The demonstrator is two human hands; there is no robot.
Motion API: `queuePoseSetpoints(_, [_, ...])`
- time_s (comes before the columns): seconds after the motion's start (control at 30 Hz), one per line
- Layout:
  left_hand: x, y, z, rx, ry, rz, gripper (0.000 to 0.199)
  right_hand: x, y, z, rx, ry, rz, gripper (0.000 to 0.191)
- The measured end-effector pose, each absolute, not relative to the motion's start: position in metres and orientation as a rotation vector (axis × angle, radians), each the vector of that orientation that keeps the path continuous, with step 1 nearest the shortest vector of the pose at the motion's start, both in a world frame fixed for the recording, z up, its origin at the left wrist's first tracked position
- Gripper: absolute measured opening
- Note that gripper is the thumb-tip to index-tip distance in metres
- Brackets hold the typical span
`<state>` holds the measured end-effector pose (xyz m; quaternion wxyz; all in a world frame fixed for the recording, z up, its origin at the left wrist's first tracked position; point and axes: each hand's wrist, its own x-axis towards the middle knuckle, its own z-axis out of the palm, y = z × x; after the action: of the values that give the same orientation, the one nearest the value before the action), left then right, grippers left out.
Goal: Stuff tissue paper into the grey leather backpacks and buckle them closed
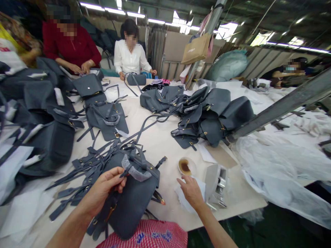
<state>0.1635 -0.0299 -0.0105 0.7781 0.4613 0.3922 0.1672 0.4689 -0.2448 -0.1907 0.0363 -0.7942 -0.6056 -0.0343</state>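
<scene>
L hand (pixel 108 182) grip pinches 1 strap (pixel 124 173) over 1 bag (pixel 137 199), near, L of ctr. at bench (pixel 155 141) edge; R hand (pixel 191 191) grip is released beside 1 dish (pixel 193 167). Status (est.): bag mostly assembled, 1 handle wrap (pixel 140 175) on; strap pile (pixel 82 168) appears unattached. Pile qty: not countable, overlapped.

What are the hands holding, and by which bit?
The left hand pinches a dark strap over the bag, near what looks like its end. The right hand, by the dish, holds nothing that I can see.
</scene>
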Motion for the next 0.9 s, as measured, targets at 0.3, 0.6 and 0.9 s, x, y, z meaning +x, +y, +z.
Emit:
queuePoseSetpoints(0.3, [0.163, -0.025, -0.012, 1.03, 0.821, 0.332, 0.022, 0.486, -0.225, -0.193, -2.201, -2.115, 0.079, 0.018])
queuePoseSetpoints(0.6, [0.162, -0.027, -0.012, 1.028, 0.803, 0.337, 0.023, 0.494, -0.219, -0.159, -2.186, -1.741, 0.411, 0.013])
queuePoseSetpoints(0.9, [0.163, -0.022, -0.017, 1.047, 0.758, 0.329, 0.022, 0.504, -0.236, -0.136, -2.155, -0.891, 0.616, 0.026])
